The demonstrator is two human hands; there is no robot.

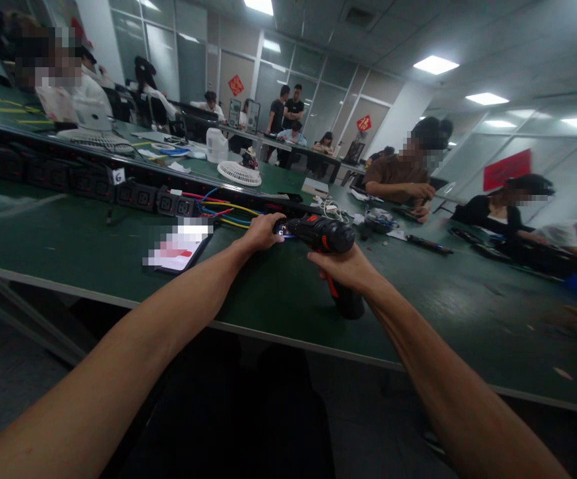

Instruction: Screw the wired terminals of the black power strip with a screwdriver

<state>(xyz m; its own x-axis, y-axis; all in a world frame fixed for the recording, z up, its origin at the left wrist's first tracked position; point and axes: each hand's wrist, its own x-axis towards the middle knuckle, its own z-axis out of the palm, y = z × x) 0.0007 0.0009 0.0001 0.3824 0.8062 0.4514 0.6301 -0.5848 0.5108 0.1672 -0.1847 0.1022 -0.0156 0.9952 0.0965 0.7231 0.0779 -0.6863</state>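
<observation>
Head view: right hand [342,266] grips a black-and-orange power driver [324,233] at the green desk [268,286]; left hand [263,231] pinches a small part [282,229] at the driver's nose, near colored wires [228,213].

Arms [183,293] reach fwd, L hand [263,231] & R hand [343,266] curled.

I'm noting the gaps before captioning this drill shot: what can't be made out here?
All in the head view:
- Small part by the left hand: partly covered by that hand, too small to identify.
- Bit of the cordless drill in the right hand: too small to tell whether it touches anything.
- Phone: screen content hidden by pixelation.
</observation>
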